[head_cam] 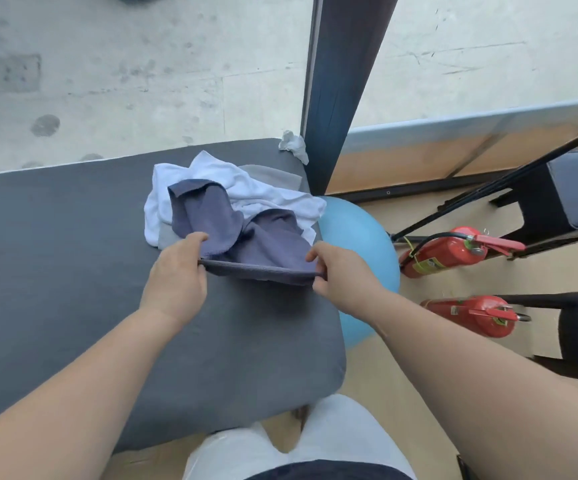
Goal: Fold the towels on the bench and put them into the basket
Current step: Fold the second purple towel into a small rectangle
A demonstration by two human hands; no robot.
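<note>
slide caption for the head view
Left hand and right hand pull a blue towel taut over the grey bench, white towel behind.

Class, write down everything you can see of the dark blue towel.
The dark blue towel is soft, finely ribbed cloth, crumpled and unfolded. Its near hem is stretched taut between the left hand and right hand, each pinching a corner. The rest trails back over the white towel, one far corner flopped over, at the right end of the grey bench.

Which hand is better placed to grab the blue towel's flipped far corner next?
Probably the left hand: both hands pinch the blue towel at its near edge, but the flipped corner lies straight ahead of the left, while the right hand is farther across.
</note>
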